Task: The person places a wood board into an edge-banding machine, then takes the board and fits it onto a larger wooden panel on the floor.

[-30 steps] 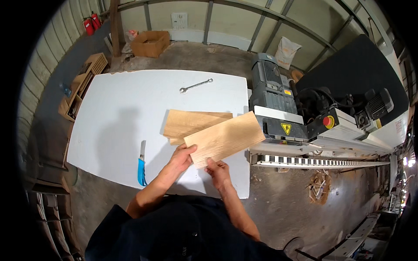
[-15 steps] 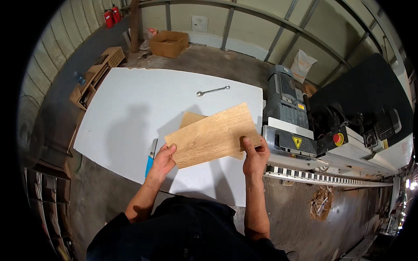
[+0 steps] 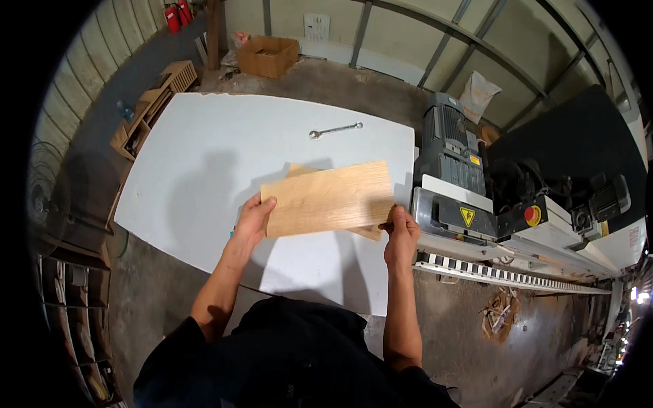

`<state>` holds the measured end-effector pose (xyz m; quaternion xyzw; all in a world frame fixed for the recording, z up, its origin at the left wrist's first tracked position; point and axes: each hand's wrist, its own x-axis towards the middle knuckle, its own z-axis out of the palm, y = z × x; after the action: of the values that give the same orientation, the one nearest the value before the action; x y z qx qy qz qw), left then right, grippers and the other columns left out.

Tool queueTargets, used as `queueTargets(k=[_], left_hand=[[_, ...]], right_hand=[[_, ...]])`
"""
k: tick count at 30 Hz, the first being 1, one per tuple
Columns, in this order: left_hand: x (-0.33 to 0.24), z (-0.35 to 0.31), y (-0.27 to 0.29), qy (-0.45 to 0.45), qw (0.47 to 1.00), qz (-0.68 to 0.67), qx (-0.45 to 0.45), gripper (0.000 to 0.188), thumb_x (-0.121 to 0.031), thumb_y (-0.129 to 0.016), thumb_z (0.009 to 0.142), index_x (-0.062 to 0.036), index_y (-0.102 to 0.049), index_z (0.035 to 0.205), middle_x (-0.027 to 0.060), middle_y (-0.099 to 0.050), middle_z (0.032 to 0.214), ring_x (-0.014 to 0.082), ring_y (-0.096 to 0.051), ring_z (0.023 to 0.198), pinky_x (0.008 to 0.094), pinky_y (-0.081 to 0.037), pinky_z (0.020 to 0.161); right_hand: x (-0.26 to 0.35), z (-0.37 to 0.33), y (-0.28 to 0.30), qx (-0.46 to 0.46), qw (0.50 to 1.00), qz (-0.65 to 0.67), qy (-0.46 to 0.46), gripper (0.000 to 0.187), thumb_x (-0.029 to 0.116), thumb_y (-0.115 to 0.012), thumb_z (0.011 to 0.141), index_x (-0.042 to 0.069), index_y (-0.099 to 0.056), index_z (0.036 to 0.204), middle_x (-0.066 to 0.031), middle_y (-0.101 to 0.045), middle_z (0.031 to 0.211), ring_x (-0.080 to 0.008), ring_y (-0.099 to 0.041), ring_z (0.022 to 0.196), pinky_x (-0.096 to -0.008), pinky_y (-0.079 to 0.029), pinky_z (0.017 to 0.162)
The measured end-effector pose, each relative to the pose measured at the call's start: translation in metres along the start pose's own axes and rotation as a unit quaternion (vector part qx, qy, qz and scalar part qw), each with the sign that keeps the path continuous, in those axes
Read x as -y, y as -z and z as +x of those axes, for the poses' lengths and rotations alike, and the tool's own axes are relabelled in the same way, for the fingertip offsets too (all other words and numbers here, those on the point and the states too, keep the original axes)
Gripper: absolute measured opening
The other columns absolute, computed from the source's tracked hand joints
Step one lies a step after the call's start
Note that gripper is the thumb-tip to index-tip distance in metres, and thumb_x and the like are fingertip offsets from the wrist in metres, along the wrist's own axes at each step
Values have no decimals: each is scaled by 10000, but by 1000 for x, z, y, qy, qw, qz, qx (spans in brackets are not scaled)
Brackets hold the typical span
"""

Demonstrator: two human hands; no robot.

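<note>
I hold a light wooden board (image 3: 330,198) flat above a white table (image 3: 204,163), one hand at each short end. My left hand (image 3: 253,221) grips its left edge and my right hand (image 3: 401,230) grips its lower right corner. A second wooden board (image 3: 367,233) lies on the table underneath, mostly hidden, with a corner showing past the top board's far left edge and another by my right hand.
A silver spanner (image 3: 335,129) lies on the far part of the table. A grey and white woodworking machine (image 3: 462,197) with a roller rail (image 3: 517,275) stands against the table's right edge. A cardboard box (image 3: 267,56) and wooden crates (image 3: 153,102) sit on the floor beyond.
The board was lifted off the lower one and turned level. My right hand moved from its near edge to its right end, my left hand to its left end. The blue-handled tool is now hidden.
</note>
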<state>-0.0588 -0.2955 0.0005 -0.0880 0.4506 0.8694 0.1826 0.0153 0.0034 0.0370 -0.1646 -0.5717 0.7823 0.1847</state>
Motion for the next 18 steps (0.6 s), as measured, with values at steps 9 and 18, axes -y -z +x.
queueTargets(k=[9,18], left_hand=[[-2,84,-17,-46,919,387,-63,340,-125,-622,834,39,-576,1129,145,-611,1047,219,-605,923,331,-500,812],[-5,97,-30,137,910,387,-49,584,-233,-718,792,145,-489,1174,239,-603,1091,307,-634,941,403,-529,803]], right_hand=[[-78,9,42,-74,893,-437,85,372,305,-649,838,-49,-667,951,-164,-556,738,-279,-556,635,-357,-471,620],[-87,65,44,2,931,-360,-56,479,389,-692,801,-78,-608,868,-127,-611,714,-185,-538,625,-333,-455,590]])
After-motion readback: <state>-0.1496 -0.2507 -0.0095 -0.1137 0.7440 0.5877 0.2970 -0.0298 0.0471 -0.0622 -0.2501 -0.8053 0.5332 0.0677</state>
